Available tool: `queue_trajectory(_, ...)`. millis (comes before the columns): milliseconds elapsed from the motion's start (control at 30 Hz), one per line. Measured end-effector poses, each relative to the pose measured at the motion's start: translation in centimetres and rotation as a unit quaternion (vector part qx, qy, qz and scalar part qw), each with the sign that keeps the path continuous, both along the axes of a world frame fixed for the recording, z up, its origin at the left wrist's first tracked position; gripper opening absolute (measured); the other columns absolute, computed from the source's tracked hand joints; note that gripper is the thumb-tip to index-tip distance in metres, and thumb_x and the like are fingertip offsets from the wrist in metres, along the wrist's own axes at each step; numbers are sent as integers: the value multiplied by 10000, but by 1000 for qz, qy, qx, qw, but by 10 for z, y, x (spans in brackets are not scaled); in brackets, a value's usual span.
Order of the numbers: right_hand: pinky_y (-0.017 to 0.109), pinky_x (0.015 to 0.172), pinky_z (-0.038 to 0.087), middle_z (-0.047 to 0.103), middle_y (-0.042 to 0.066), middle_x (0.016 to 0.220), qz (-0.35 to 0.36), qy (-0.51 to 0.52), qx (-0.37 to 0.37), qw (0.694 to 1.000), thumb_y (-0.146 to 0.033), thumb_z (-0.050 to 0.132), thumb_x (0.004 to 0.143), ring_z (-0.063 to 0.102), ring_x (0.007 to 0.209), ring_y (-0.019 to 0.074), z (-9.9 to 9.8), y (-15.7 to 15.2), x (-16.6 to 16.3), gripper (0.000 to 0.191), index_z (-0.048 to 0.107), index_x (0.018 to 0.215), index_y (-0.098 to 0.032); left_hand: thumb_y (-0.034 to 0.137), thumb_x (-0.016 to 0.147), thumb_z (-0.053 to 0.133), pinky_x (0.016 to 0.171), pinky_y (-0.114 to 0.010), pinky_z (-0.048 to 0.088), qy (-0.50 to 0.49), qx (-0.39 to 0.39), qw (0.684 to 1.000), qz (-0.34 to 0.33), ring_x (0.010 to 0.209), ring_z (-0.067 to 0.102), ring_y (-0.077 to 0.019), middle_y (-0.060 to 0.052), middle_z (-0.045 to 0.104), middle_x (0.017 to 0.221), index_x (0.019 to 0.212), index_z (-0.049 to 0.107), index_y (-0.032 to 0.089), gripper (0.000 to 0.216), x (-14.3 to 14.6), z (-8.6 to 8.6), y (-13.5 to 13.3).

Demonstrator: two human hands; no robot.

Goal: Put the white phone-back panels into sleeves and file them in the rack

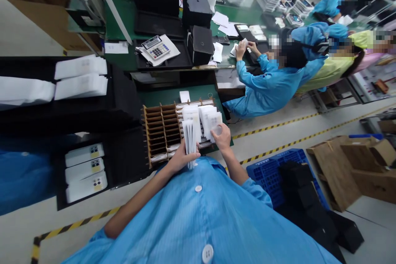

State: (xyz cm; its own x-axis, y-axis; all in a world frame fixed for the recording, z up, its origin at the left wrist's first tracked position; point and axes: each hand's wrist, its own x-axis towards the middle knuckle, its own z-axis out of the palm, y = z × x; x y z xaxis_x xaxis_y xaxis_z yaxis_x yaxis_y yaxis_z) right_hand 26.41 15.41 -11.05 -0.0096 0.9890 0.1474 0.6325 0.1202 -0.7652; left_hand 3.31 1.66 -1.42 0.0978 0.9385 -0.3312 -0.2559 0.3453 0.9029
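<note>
My left hand (182, 157) is closed around a small upright bundle of thin white packets (189, 138), held just above the near edge of a brown cardboard divider grid (154, 128). My right hand (222, 136) pinches the edge of a white packet (214, 120) at the front of a fanned row lying over the grid's right side. Between the hands, another stack of white packets (192, 112) leans on the grid. Many left-hand cells show bare cardboard, while white edges fill several near and right-hand slots. A single white packet (185, 96) lies beyond the grid.
At left, a black surface carries stacks of white packets (81, 86); below them, a black tray (115, 181) holds white phone-like panels (85, 173). A calculator (157, 49) sits ahead. A co-worker in blue (269, 82) sits ahead right. A blue pallet (269, 169) with black boxes stands right.
</note>
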Motion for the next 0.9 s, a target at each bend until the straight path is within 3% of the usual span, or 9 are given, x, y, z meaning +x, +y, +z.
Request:
queue_trajectory(100,530,1229,365,660,158,1362,-12,15,20,1000,-435,848,763,525,1320,351,5,-3,-5,562,706,1263,-221,468,735,886,752,-322,540,-9,3,1000,-11,815,664,-185,-26,696,928,1171,621,188,583,1,-3,2)
queue_trajectory(233,448,1043,514,718,69,1064,-50,124,-51,990,-465,738,829,636,1011,268,17,4,1,748,561,1499,-183,453,736,895,812,-345,559,-22,2,1000,-4,872,690,-205,-43,713,952,1192,633,179,593,1,-7,3)
queue_trajectory(333,354,879,547,693,23,918,-114,261,-85,955,-471,666,871,623,842,200,37,8,7,718,539,1498,-145,468,741,892,888,-392,575,-12,1,1000,11,946,712,-240,-74,740,1005,1199,649,172,596,0,-9,5)
queue_trajectory(400,315,825,539,696,31,930,-113,323,-96,935,-449,685,867,616,822,179,55,1,2,672,576,1453,-138,487,755,879,941,-432,576,-2,5,1000,13,991,721,-264,-94,757,1041,1196,656,168,588,2,-7,8)
queue_trajectory(533,283,769,553,698,5,948,38,348,-177,920,-452,748,884,624,802,162,85,-41,-39,632,607,1460,-233,532,739,872,1046,-501,563,24,35,999,12,1174,696,-339,-133,758,1221,1246,669,178,650,9,1,14)
queue_trajectory(667,347,920,598,721,68,1197,134,343,-217,904,-553,745,908,693,1031,222,95,-75,-83,568,660,1379,-246,486,756,836,1093,-571,551,69,53,996,17,1259,670,-385,-139,733,1334,1376,640,186,716,8,6,12)
queue_trajectory(800,434,1062,579,687,111,1382,202,337,-239,888,-618,680,955,665,1259,278,104,-73,-91,576,628,1405,-261,357,790,763,1064,-589,570,123,56,991,15,1168,715,-361,-134,745,1274,1377,632,174,629,5,11,5)
queue_trajectory(900,501,1160,523,501,114,1636,264,356,-198,874,-657,749,901,549,1449,315,121,-59,-86,807,458,1580,-330,308,792,800,1192,-619,467,174,108,978,27,1329,641,-369,-153,659,1441,1562,478,202,841,10,19,-3)
